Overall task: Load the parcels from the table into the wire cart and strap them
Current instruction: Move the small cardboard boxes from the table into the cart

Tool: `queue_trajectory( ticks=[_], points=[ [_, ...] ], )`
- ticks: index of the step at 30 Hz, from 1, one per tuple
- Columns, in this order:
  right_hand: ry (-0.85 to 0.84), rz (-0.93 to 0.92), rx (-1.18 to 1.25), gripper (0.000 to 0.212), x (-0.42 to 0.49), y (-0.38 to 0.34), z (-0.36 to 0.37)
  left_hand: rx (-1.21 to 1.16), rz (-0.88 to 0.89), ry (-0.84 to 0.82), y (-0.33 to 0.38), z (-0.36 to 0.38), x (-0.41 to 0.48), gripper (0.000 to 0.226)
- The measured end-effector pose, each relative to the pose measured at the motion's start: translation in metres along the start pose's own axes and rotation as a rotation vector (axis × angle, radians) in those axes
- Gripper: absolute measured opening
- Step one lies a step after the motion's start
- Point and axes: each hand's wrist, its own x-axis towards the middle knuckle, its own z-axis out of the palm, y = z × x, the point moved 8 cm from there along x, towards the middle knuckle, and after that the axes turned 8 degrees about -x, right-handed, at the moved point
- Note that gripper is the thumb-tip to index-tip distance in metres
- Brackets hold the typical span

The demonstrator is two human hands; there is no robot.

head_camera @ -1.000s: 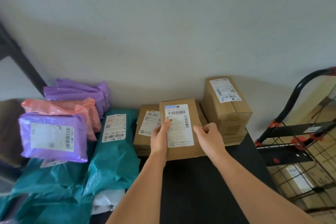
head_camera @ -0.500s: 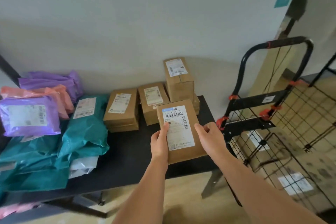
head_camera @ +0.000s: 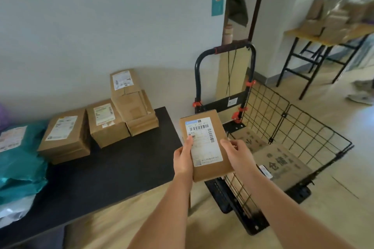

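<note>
Parcel (head_camera: 204,143) has left the surface (head_camera: 121,168): a second ago it was held low among the other boxes, and now it hangs in the air by the surface's right end, just short of the wire cart (head_camera: 303,127). Left hand (head_camera: 183,157) and right hand (head_camera: 238,153) grip its long sides, fingers (head_camera: 226,143) curled round the edges, label up. Lowering onto the printed cardboard (head_camera: 283,159) in the cart probably comes next. Brown boxes (head_camera: 64,133) and teal bags (head_camera: 18,163) wait on the surface; strapping looks far off
</note>
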Motion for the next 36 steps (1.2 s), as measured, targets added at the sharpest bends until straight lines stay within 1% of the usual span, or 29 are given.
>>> queue_trajectory(
  ticks=[3, 6, 9, 14, 20, 23, 26, 32, 36],
  points=[
    [0.005, 0.039, 0.05, 0.03, 0.009, 0.019, -0.027, -0.009, -0.005, -0.039, -0.011, 0.034, 0.002, 0.056],
    [-0.007, 0.061, 0.086, 0.031, 0.02, 0.036, -0.046, 0.013, -0.011, -0.04, -0.018, 0.062, 0.012, 0.057],
    [-0.023, 0.084, 0.148, 0.037, 0.039, 0.048, -0.064, 0.015, -0.024, -0.058, -0.026, 0.091, 0.025, 0.06],
    [-0.024, 0.124, 0.17, 0.052, 0.082, 0.061, -0.094, 0.013, -0.041, -0.093, -0.039, 0.147, 0.059, 0.064],
    [-0.007, 0.166, 0.133, 0.048, 0.15, 0.065, -0.134, 0.03, -0.048, -0.086, -0.04, 0.212, 0.101, 0.061],
    [-0.03, 0.225, 0.16, 0.048, 0.181, 0.066, -0.143, 0.06, -0.042, -0.069, -0.037, 0.235, 0.125, 0.064],
    [-0.049, 0.237, 0.159, 0.046, 0.206, 0.068, -0.151, 0.084, -0.038, -0.037, -0.037, 0.253, 0.142, 0.063],
    [-0.067, 0.272, 0.154, 0.042, 0.247, 0.082, -0.164, 0.227, -0.025, 0.008, -0.041, 0.279, 0.165, 0.053],
    [-0.057, 0.262, 0.111, 0.039, 0.289, 0.097, -0.168, 0.306, -0.088, -0.039, -0.054, 0.299, 0.192, 0.034]
  ],
)
